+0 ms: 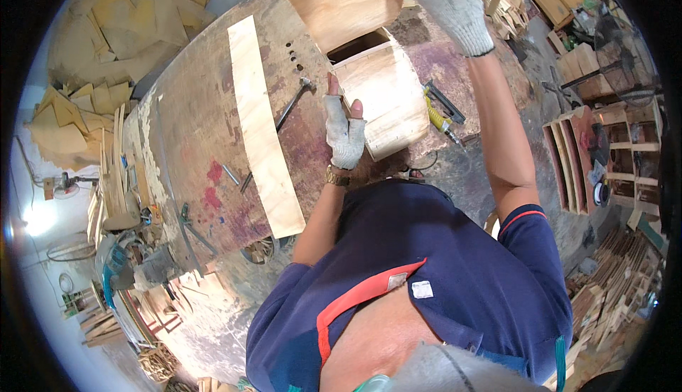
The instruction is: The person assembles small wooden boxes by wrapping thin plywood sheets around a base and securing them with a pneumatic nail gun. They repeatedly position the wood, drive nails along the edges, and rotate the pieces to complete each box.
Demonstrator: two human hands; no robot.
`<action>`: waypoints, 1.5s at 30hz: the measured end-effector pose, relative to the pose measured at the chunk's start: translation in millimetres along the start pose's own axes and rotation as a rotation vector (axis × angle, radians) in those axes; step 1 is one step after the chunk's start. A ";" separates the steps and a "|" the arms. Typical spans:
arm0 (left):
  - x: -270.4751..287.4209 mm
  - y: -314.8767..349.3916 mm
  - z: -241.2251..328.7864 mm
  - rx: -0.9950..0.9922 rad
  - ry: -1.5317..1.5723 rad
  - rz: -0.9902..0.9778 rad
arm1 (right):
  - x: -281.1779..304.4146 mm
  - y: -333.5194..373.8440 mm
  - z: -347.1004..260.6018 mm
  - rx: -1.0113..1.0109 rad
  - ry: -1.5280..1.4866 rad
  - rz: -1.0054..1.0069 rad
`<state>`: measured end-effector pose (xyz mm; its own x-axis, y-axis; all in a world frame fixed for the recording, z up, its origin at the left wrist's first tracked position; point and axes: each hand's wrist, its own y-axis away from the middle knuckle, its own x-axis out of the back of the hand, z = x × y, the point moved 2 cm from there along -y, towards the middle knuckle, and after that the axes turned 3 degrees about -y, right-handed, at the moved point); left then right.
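Observation:
My right hand [455, 8], in a white fingerless glove, grips the right edge of a plywood panel [341, 1], thumb on its face. The panel is raised and tilted over the far end of a pale wooden box [383, 100]. A dark gap [357, 46] into the box shows below the panel. My left hand [344, 125], gloved the same way, lies against the box's left side. Its thumb and a finger stretch out apart, with nothing visibly held. A hammer [295, 100] lies just left of it, its handle partly under a long plywood strip [259, 122].
The worn worktable [185, 129] carries a yellow and black air nail gun [442, 113] right of the box. Small metal rods [231, 175] lie left of the strip. Wooden frames [572, 161] stand at right; cut sheets [142, 22] are heaped at far left.

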<state>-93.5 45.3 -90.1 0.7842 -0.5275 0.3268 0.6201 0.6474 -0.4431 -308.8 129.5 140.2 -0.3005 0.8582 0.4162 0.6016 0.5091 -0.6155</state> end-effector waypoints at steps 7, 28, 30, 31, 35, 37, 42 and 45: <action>0.7 6.1 6.1 0.120 0.183 -0.049 | 11.7 37.5 25.6 -0.167 -0.247 -0.261; 4.8 17.0 6.5 0.108 0.019 -0.079 | -11.0 235.5 118.7 -0.035 -0.845 -0.309; 12.0 17.1 10.1 0.136 0.100 -0.101 | -16.9 252.2 133.9 -0.560 -1.161 -0.311; 16.5 16.1 13.1 0.136 0.145 -0.139 | -19.6 258.6 138.4 -0.787 -1.359 -0.274; 46.5 -5.9 32.6 0.159 0.209 -0.099 | -16.9 272.7 129.8 -0.611 -1.004 -0.332; 49.5 -21.9 50.5 0.124 -0.004 0.028 | -15.8 269.8 120.5 -0.419 -0.885 -0.364; 13.9 -84.5 85.5 -0.194 -0.554 -0.145 | 0.5 250.4 86.9 0.215 -0.378 -0.282; -10.5 -107.5 79.5 -0.207 -0.860 -0.391 | 7.2 242.9 61.5 0.202 -0.369 -0.245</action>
<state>-166.6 25.0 20.4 0.3228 -0.0491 0.9452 0.8890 0.3586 -0.2849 -210.3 263.3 -47.5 -0.6800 0.6584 0.3226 0.3353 0.6705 -0.6618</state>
